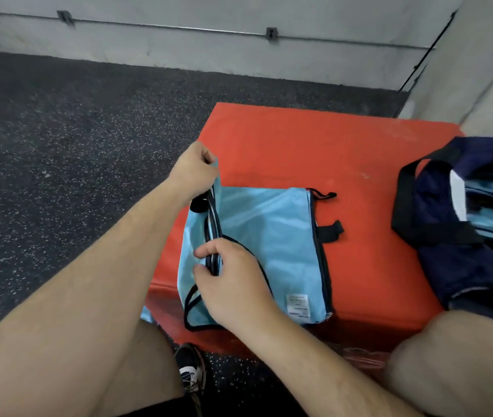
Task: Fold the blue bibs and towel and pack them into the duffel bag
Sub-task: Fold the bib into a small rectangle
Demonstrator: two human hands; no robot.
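1. Floor (pixel 58 145), left half of frame: dark rubber w/ pale flecks. Grey wall w/ a thin conduit across the top.
2. Left hand (pixel 192 170), centre-left, arm coming up from lower left. Fingers curled, pinching the upper left corner of the blue bib (pixel 269 242) and holding it a little above the rest of the cloth.
3. Blue bib: light blue, dark trim, lies folded flat on the red padded block (pixel 299 145), near the block's left edge. White label at its lower right corner; two black strap ends stick out on its right side.
4. Right hand (pixel 233 281), centre, arm entering from the bottom. Thumb and fingers pinch the stacked dark-trimmed edges on the bib's left side, below the left hand.
5. Small bit of light blue cloth (pixel 147 314) just below the block's lower left edge, beside the thigh; what it is, can't tell.
6. Shoe (pixel 191 374), bottom centre: black w/ white, on the floor at the foot of the block.
7. Duffel bag (pixel 465 260), right edge: navy, black handles, white panel, sits on the block's right side, apart from the bib. Top open; light blue fabric shows inside.
8. Bare knee (pixel 456 356), lower right, in front of the bag.
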